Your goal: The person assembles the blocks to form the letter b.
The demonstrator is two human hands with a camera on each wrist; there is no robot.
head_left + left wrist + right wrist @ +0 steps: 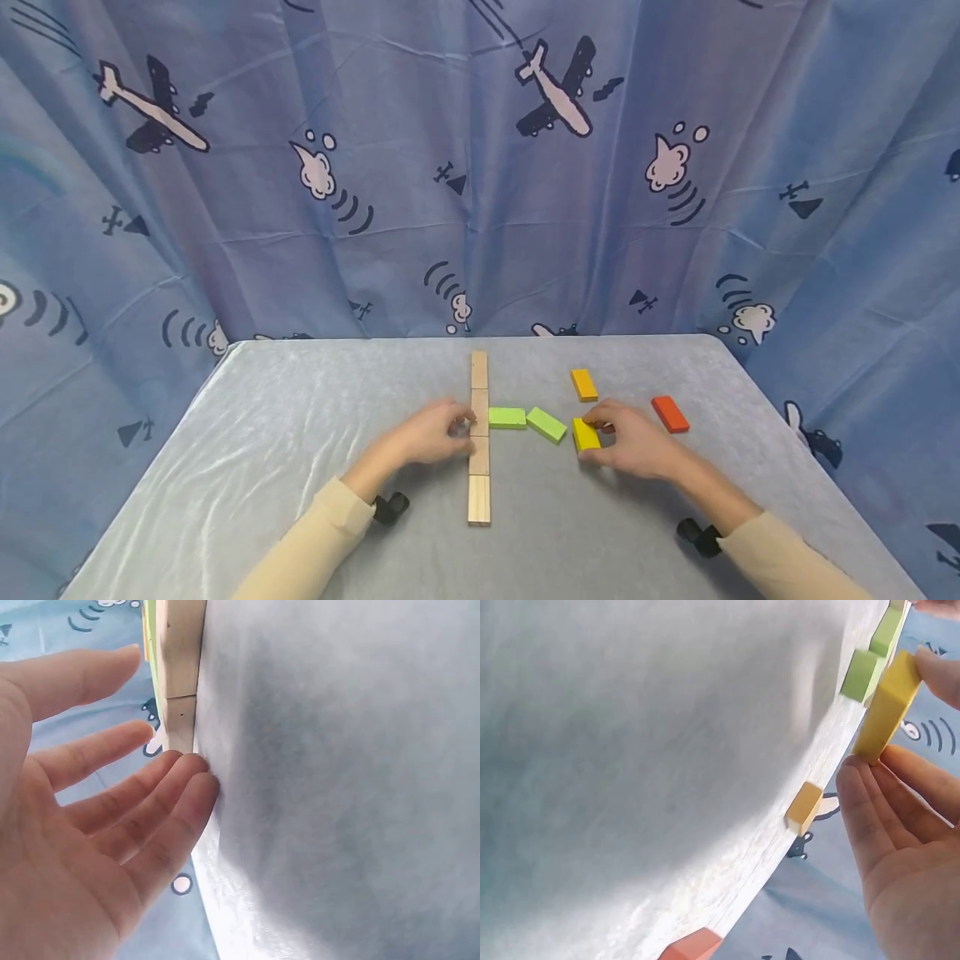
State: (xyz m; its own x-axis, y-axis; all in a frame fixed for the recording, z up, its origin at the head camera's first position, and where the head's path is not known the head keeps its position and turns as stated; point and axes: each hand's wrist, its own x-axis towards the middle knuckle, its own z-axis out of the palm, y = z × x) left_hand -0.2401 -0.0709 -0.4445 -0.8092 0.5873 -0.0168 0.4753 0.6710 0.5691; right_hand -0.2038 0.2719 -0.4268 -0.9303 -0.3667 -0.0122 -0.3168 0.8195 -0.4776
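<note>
Firstly, yellow block (586, 434): sat right of center in the head view, lower half of the frame; whether it touched the table could not be told.
Right hand (633, 442): pinched the yellow block, thumb at the near end, fingers at the far end.
Left hand (435, 431): lay loosely spread beside the wooden row, thumb and fingers apart; fingertip contact with the wood could not be told.
Wooden row (480, 457): comprised four plain blocks end to end, running up the lower center.
First green block (507, 418): extended rightward from the row.
Second green block (547, 425): lay angled, just beside the first.
Orange block (584, 385): lay above the yellow block in the frame.
Red block (671, 414): lay tilted, farther right.
Table (300, 417): carried a pale gray cover across the lower frame.
Curtain (405, 100): filled the upper frame, blue with airplane prints.
</note>
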